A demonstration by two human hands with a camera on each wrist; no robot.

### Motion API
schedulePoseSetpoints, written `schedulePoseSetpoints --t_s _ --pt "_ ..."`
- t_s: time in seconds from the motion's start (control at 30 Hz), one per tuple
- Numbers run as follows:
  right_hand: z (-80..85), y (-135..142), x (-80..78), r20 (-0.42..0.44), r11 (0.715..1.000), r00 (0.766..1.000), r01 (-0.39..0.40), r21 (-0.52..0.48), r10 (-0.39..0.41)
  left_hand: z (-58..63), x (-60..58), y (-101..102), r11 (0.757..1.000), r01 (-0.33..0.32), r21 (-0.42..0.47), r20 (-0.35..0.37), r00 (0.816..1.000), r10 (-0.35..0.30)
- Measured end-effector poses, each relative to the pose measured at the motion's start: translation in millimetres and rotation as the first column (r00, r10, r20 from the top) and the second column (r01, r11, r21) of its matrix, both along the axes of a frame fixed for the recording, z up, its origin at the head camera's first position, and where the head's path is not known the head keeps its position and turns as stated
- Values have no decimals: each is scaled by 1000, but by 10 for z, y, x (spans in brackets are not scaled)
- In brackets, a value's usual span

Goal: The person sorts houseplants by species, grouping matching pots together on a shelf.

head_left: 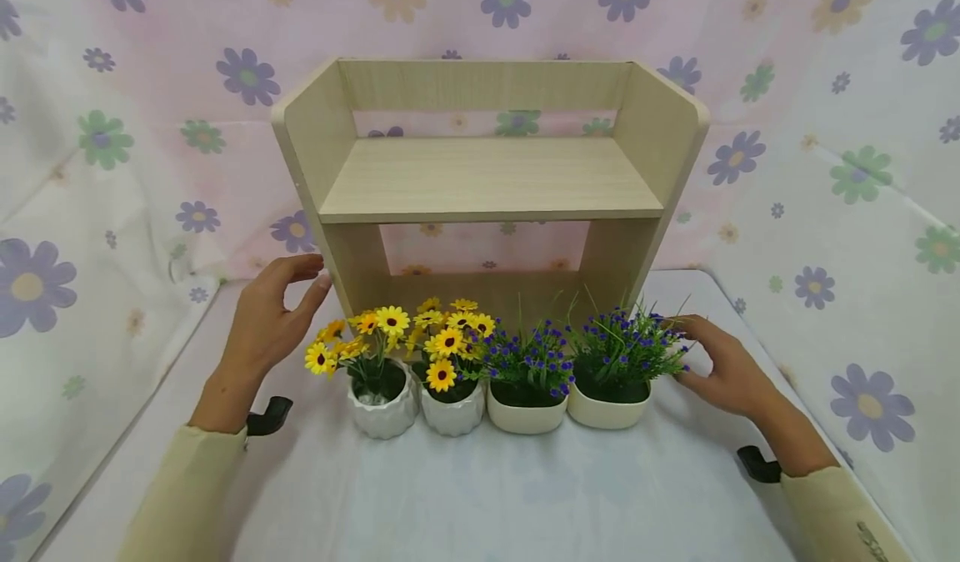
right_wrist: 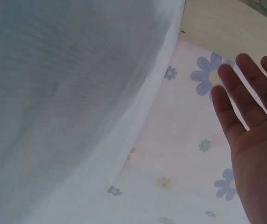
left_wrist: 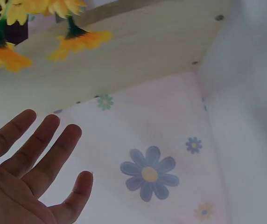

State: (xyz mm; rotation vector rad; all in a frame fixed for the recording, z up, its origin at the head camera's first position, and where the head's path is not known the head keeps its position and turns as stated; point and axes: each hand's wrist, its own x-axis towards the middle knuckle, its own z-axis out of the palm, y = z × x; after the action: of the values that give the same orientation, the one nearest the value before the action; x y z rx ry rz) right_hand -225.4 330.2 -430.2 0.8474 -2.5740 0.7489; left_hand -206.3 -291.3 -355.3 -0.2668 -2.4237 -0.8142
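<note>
Two white pots with yellow artificial flowers, a left one [head_left: 382,412] and a second one [head_left: 453,412], stand in a row before a wooden shelf [head_left: 491,174]. Beside them are two cream pots with purple-blue flowers, one in the middle [head_left: 527,416] and one at the right end [head_left: 609,410]. My left hand [head_left: 270,316] is by the shelf's left side, fingers spread and holding nothing; the left wrist view shows its fingers [left_wrist: 54,161] apart. My right hand [head_left: 723,366] is at the rightmost plant, fingertips at its leaves, with relaxed fingers [right_wrist: 245,102] in the right wrist view.
A white cloth [head_left: 480,504] covers the table under the pots. Flower-printed fabric [head_left: 862,237] hangs behind and on both sides. The shelf has an upper board [head_left: 491,178] and an open lower compartment [head_left: 483,295] behind the plants.
</note>
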Motion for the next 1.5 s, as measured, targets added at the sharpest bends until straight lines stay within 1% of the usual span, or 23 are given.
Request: schedulePoseSetpoints --t_s 0.1,0.2,0.3,0.4,0.47,0.57,0.67,0.77,0.87,0.97,1.07,1.27,1.37,1.5 --pt "-15 -11 27 39 1000 999 -10 15 10 55 -23 59 999 27 26 -26 999 -26" --pt "-33 -35 56 110 1000 994 -12 17 10 94 -39 105 997 57 56 -51 997 -54" --pt "-49 -63 80 181 1000 983 -17 7 16 113 -41 134 993 79 88 -39 996 -76" --pt "-59 -100 83 224 999 974 -38 1 36 118 -40 147 989 95 110 -21 995 -93" --pt "-54 -132 82 243 999 969 -50 -2 49 116 -46 147 988 106 116 -20 994 -105" --pt "-33 -182 86 293 998 954 -66 -21 70 109 -51 147 985 130 113 -25 992 -128" --pt "-46 -212 86 326 997 942 -69 -35 77 98 -51 145 983 149 110 -27 989 -147" --pt "-91 -232 69 305 992 944 -111 -54 122 85 -48 140 982 155 107 -26 988 -153" --pt "-116 -263 75 280 991 950 -130 -37 135 75 -46 135 981 162 106 -28 987 -160" --pt "-128 -303 102 255 993 960 -119 1 115 66 -49 135 980 170 107 -32 985 -168" --pt "-128 -351 135 249 994 963 -112 13 105 65 -49 143 979 174 108 -30 985 -171" --pt "-99 -431 183 300 996 950 -91 -19 93 73 -34 152 982 156 107 -12 988 -156" --pt "-89 -461 199 322 997 943 -77 -22 80 74 -32 148 984 148 100 -14 989 -147" --pt "-83 -476 210 345 996 934 -77 -47 88 77 -34 145 983 154 99 -22 988 -153"
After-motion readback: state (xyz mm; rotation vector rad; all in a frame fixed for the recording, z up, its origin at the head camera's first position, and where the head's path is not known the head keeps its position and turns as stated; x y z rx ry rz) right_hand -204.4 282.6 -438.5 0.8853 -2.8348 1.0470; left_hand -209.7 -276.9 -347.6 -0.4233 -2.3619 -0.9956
